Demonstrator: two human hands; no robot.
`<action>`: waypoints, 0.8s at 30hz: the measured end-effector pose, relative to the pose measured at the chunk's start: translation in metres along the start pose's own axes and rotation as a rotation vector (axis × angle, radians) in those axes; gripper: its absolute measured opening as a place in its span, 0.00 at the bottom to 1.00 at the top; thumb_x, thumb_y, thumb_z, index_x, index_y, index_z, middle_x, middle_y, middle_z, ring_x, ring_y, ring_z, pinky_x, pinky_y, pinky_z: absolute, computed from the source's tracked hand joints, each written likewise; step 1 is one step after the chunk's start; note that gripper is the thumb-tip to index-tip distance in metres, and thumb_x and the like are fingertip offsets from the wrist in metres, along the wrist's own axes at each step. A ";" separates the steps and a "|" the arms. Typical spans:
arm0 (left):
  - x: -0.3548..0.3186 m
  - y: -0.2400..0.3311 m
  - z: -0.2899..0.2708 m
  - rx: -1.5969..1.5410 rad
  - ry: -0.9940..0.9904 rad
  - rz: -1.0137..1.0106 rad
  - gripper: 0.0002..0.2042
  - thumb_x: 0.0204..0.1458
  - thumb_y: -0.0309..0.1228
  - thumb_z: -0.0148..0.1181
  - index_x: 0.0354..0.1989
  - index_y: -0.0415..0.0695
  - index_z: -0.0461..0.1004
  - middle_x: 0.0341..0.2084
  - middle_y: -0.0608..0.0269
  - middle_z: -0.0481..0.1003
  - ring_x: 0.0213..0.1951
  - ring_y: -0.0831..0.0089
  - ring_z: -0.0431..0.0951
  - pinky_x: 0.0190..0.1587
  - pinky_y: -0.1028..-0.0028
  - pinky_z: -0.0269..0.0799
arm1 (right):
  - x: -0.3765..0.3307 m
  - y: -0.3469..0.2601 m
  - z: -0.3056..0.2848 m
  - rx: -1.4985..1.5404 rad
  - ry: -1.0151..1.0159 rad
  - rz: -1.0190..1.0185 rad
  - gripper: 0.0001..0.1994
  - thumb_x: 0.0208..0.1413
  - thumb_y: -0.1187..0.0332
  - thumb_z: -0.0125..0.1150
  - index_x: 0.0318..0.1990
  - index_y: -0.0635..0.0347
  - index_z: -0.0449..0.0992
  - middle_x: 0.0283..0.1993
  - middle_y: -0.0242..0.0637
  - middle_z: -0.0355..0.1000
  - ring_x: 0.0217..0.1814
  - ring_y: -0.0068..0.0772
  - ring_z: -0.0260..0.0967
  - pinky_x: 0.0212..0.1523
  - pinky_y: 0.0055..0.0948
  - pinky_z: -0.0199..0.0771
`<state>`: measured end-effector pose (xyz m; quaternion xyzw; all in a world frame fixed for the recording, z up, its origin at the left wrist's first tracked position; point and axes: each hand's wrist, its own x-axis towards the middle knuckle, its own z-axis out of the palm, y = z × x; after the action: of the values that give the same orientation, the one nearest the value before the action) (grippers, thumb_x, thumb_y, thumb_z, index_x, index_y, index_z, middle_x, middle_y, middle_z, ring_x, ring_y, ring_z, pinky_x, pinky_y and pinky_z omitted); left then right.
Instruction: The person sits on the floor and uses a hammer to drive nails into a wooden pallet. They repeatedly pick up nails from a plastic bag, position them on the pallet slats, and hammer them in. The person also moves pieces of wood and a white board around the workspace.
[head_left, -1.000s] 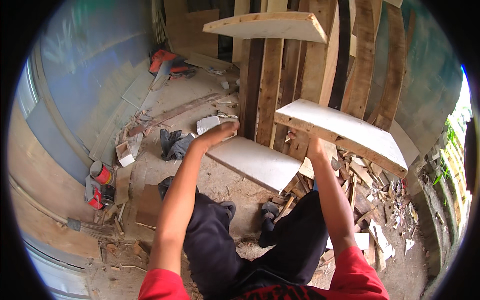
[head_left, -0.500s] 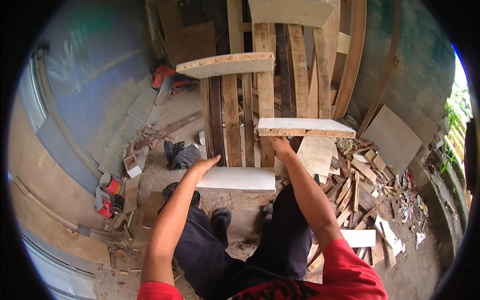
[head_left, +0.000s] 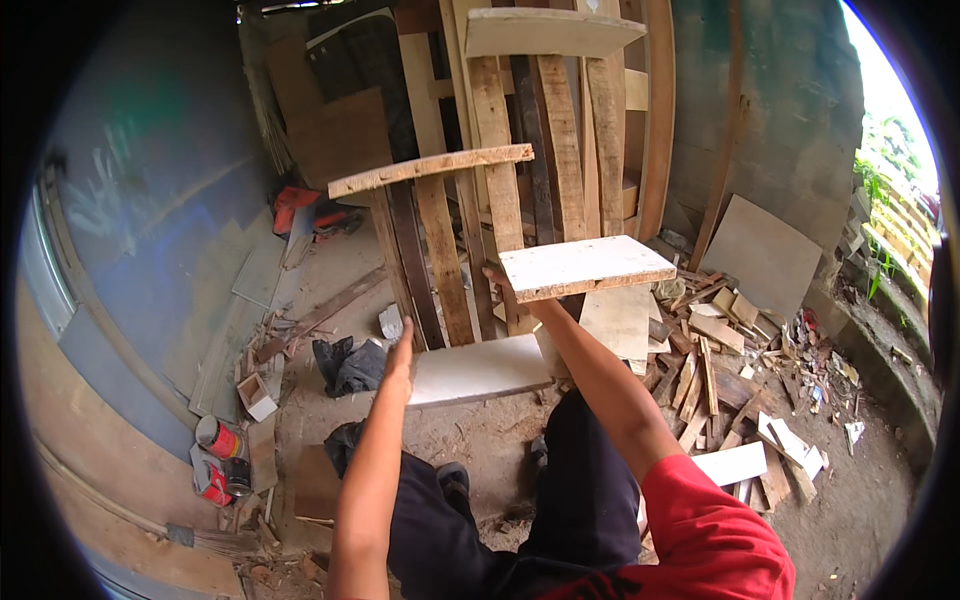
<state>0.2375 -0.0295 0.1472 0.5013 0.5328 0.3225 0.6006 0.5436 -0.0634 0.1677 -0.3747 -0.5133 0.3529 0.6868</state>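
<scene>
A person in a red shirt stands facing a rough rack of upright planks point(head_left: 500, 190). The right hand point(head_left: 500, 278) grips the near-left corner of a white board point(head_left: 585, 265), held level against the uprights like a shelf. The left hand point(head_left: 402, 352) is open and flat, resting on the left end of a lower white board point(head_left: 478, 368). Above the hands, two shelves already sit in place — a bare wooden one point(head_left: 430, 170) and a higher pale one point(head_left: 550, 30). The held board looks unfixed. Offcuts point(head_left: 720, 340) lie right of the hands.
</scene>
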 end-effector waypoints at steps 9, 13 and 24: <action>-0.121 0.169 0.012 -0.217 -0.398 0.540 0.71 0.37 0.86 0.36 0.72 0.27 0.34 0.67 0.27 0.53 0.71 0.45 0.53 0.67 0.39 0.51 | -0.039 -0.012 -0.009 0.423 0.065 0.018 0.15 0.59 0.57 0.64 0.35 0.60 0.73 0.29 0.37 0.73 0.28 0.31 0.71 0.34 0.27 0.74; -0.173 0.195 0.064 -0.639 -0.637 0.592 0.58 0.51 0.67 0.50 0.69 0.27 0.31 0.66 0.25 0.46 0.68 0.33 0.53 0.64 0.29 0.51 | -0.066 -0.020 0.008 0.784 0.041 0.098 0.15 0.60 0.55 0.61 0.40 0.58 0.68 0.36 0.38 0.67 0.35 0.33 0.65 0.38 0.32 0.70; -0.195 0.228 0.095 -1.237 -0.441 0.428 0.29 0.48 0.30 0.47 0.59 0.34 0.49 0.61 0.37 0.49 0.69 0.33 0.45 0.63 0.19 0.39 | -0.206 -0.059 -0.023 1.201 0.360 0.260 0.37 0.67 0.38 0.34 0.73 0.55 0.48 0.76 0.52 0.44 0.78 0.56 0.42 0.72 0.64 0.52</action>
<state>0.3191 -0.1677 0.4179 0.2145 0.0059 0.5691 0.7938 0.5252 -0.2734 0.1246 -0.0371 -0.0531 0.5908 0.8042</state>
